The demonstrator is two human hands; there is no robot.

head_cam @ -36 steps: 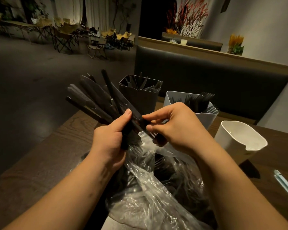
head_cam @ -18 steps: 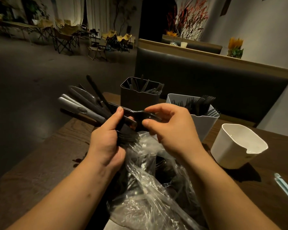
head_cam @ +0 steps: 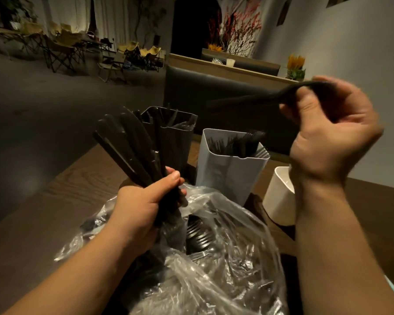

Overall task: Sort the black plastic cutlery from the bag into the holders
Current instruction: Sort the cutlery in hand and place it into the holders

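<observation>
Lifted away to two o'clock, the right hand (head_cam: 328,137) pinches one blurred utensil (head_cam: 259,98); the left hand (head_cam: 141,210) grips a knife bundle (head_cam: 127,142) over the bag (head_cam: 214,269) at six.

Single view, head-mounted, wide-angle, first-person. It faces forward and down across a dark wooden table (head_cam: 55,201), close in: both forearms enter from the bottom edge. The left hand (head_cam: 143,210) sits left of centre, and the right hand (head_cam: 328,137) is at upper right, blurred. A clear plastic bag (head_cam: 214,269) fills the lower centre, with the cutlery holders (head_cam: 230,178) just beyond at mid-frame. The upper frame takes in a booth seat back (head_cam: 191,87) and distant chairs (head_cam: 62,44) at upper left.
</observation>
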